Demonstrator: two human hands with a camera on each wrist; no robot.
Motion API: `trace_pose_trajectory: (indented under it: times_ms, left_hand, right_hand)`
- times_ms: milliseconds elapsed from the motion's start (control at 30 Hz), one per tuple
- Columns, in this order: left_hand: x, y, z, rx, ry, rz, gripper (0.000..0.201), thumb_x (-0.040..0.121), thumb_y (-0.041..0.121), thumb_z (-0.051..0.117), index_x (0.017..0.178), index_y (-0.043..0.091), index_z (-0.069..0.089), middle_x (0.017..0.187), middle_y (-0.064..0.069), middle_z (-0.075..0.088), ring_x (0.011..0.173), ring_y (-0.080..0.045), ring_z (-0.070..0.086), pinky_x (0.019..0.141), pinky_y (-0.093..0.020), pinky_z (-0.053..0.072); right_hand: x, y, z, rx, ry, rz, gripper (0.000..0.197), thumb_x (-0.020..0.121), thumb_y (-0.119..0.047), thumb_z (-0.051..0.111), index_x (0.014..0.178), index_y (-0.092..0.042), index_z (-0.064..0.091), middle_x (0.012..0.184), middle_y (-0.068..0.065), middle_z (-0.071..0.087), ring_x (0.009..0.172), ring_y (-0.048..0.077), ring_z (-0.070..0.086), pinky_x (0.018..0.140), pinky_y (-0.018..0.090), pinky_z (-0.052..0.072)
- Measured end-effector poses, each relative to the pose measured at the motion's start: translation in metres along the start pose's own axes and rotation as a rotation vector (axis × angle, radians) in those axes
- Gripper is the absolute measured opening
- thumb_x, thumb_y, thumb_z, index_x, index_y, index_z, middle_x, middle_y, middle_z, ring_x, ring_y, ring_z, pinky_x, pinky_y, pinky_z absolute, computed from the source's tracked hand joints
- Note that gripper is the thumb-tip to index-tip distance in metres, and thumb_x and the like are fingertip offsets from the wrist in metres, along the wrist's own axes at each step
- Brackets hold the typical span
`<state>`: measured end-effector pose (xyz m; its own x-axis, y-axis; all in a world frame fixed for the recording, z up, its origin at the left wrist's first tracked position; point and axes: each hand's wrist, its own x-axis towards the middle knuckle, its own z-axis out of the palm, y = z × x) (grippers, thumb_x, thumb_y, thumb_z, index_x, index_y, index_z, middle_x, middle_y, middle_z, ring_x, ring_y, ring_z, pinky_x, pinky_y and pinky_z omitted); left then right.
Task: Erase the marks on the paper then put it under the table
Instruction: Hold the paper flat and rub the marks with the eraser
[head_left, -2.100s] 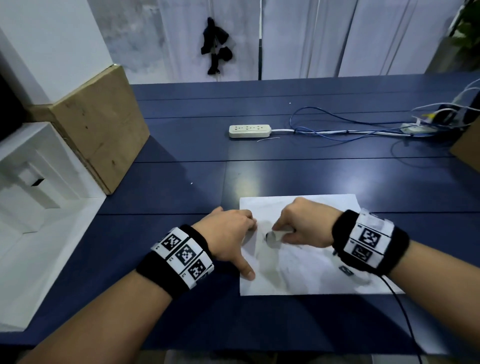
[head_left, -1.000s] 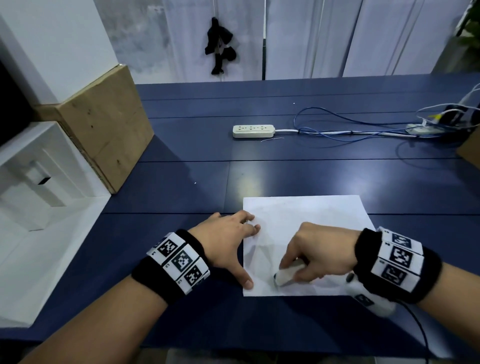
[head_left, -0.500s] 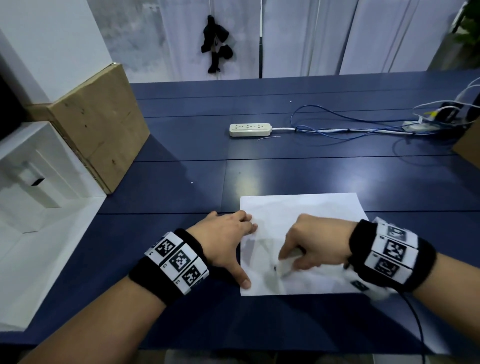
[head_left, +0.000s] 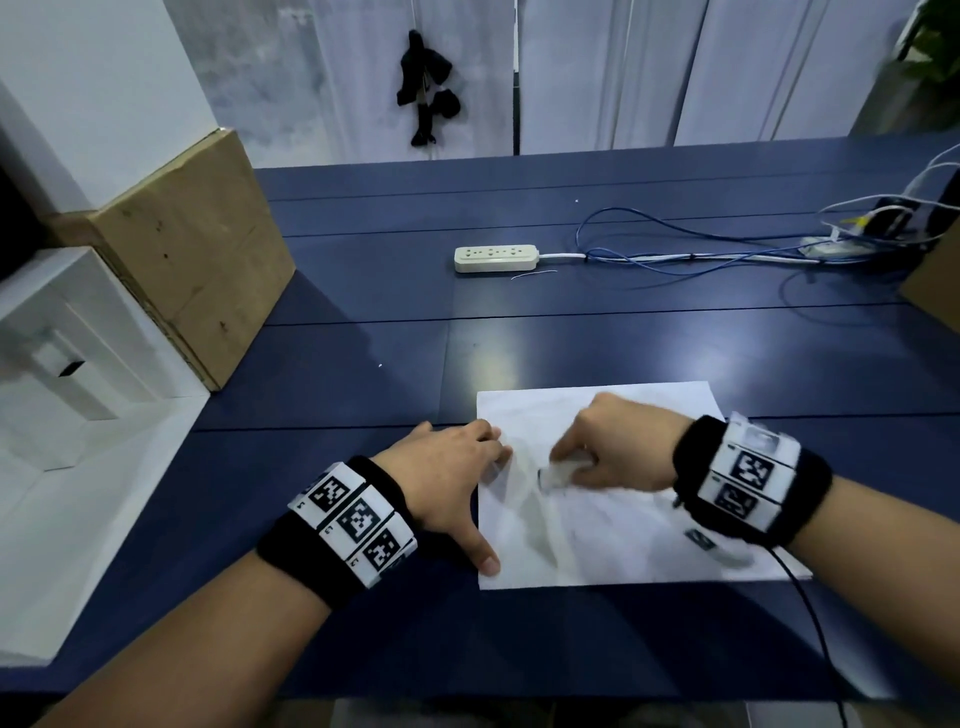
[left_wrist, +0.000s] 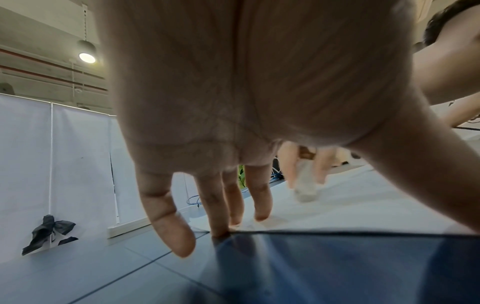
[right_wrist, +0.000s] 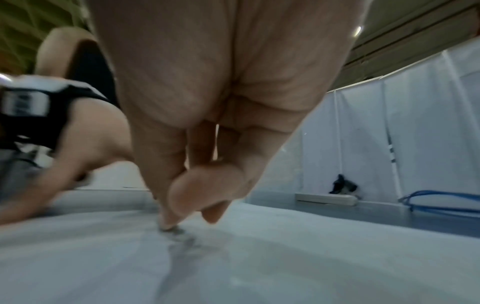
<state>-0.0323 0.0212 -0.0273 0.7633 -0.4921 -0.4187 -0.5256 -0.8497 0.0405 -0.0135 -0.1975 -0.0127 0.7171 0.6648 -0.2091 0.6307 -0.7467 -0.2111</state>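
A white sheet of paper (head_left: 623, 530) lies on the blue table (head_left: 363, 519) near its front edge. My left hand (head_left: 441, 478) rests flat on the paper's left edge, fingers straight and thumb spread, holding it down; in the left wrist view its fingertips (left_wrist: 261, 216) press the paper (left_wrist: 337, 205). My right hand (head_left: 613, 452) pinches a white eraser (head_left: 558, 474) and rubs its tip on the sheet, blurred with motion. The eraser (left_wrist: 305, 185) also shows in the left wrist view between the right fingers. Faint grey marks (right_wrist: 182, 242) lie on the paper (right_wrist: 285, 257) under the right hand's fingertips (right_wrist: 166, 222).
A cardboard box (head_left: 192, 249) and white foam packing (head_left: 67, 364) stand at the left. A white power strip (head_left: 496, 258) with blue cables (head_left: 701, 249) lies farther back. Another cardboard corner (head_left: 935, 291) sits at the right edge. A thin black cable (head_left: 810, 623) trails from my right wrist.
My right hand has rubbed the eraser back up the sheet, from near the front edge towards the middle. The left hand has stayed in place on the paper's edge.
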Motion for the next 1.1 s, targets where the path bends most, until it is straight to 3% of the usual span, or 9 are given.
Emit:
trace_pose_trajectory:
  times_ms: [133,300,433,533,700,800,933,1000,1100]
  left_hand:
    - [0.0,-0.001,0.002,-0.004,0.007,0.003,0.124,0.046,0.081,0.075,0.149,0.027,0.03,0.146,0.012,0.03,0.133,-0.013,0.039,0.107,-0.044,0.032]
    - [0.001,-0.002,0.002,-0.013,0.004,0.005,0.125,0.047,0.079,0.076,0.151,0.027,0.028,0.149,0.011,0.028,0.136,-0.012,0.036,0.107,-0.042,0.03]
    - [0.0,-0.001,0.002,-0.006,0.008,0.002,0.122,0.046,0.08,0.076,0.147,0.027,0.033,0.143,0.011,0.033,0.13,-0.013,0.042,0.103,-0.043,0.033]
    - [0.0,-0.001,0.001,-0.002,0.009,0.001,0.121,0.046,0.08,0.075,0.147,0.027,0.033,0.144,0.012,0.032,0.131,-0.013,0.041,0.104,-0.042,0.033]
    - [0.001,-0.001,0.002,0.001,0.0,0.004,0.124,0.048,0.078,0.077,0.15,0.027,0.029,0.147,0.011,0.029,0.134,-0.012,0.038,0.106,-0.041,0.032]
    - [0.002,-0.001,0.002,0.004,0.006,0.007,0.123,0.046,0.08,0.076,0.148,0.027,0.033,0.142,0.01,0.034,0.13,-0.014,0.043,0.102,-0.041,0.035]
    - [0.001,-0.001,0.002,-0.003,0.014,0.009,0.121,0.045,0.081,0.074,0.145,0.027,0.034,0.139,0.011,0.036,0.126,-0.014,0.045,0.1,-0.039,0.035]
    - [0.001,-0.001,0.002,0.0,0.018,0.009,0.122,0.045,0.081,0.075,0.146,0.026,0.034,0.14,0.011,0.036,0.127,-0.013,0.044,0.1,-0.039,0.036]
    - [0.002,-0.001,0.002,0.005,0.009,0.013,0.123,0.047,0.08,0.075,0.148,0.026,0.032,0.142,0.011,0.033,0.13,-0.012,0.041,0.103,-0.04,0.036]
  right_hand:
    - [0.0,0.007,0.004,-0.028,0.058,0.015,0.018,0.087,-0.031,0.059,0.079,-0.016,0.063,0.061,0.002,0.056,0.062,0.021,0.043,0.065,0.035,0.049]
    - [-0.023,-0.016,0.0,0.147,-0.267,-0.055,0.025,0.082,-0.024,0.069,0.107,-0.025,0.073,0.062,-0.01,0.062,0.051,0.014,0.064,0.06,0.019,0.053]
    - [-0.001,0.002,-0.002,-0.013,-0.022,-0.008,0.007,0.085,-0.021,0.063,0.08,-0.017,0.066,0.052,-0.005,0.052,0.043,0.008,0.05,0.056,0.023,0.05]
    - [0.003,0.013,0.004,0.011,0.061,0.043,0.015,0.084,-0.024,0.062,0.089,-0.012,0.068,0.057,0.004,0.059,0.047,0.011,0.052,0.06,0.033,0.054]
    - [-0.024,-0.011,0.004,0.211,-0.291,-0.051,0.028,0.082,-0.022,0.07,0.11,-0.026,0.074,0.07,-0.006,0.07,0.053,0.014,0.067,0.05,0.008,0.044]
    - [-0.009,-0.003,0.0,0.123,-0.16,-0.02,0.027,0.084,-0.022,0.069,0.111,-0.022,0.074,0.067,-0.008,0.067,0.047,0.004,0.061,0.053,0.011,0.047]
    - [0.005,0.014,-0.001,0.047,0.06,0.059,0.012,0.086,-0.026,0.062,0.089,-0.021,0.072,0.058,-0.001,0.057,0.047,0.008,0.049,0.059,0.026,0.045]
    - [-0.002,0.01,0.001,0.012,-0.012,0.016,0.013,0.083,-0.025,0.062,0.09,-0.019,0.071,0.061,0.0,0.061,0.052,0.013,0.052,0.059,0.026,0.046]
    - [-0.019,-0.005,0.004,0.128,-0.251,-0.048,0.023,0.084,-0.028,0.068,0.106,-0.026,0.073,0.071,-0.005,0.068,0.054,0.015,0.066,0.052,0.012,0.045]
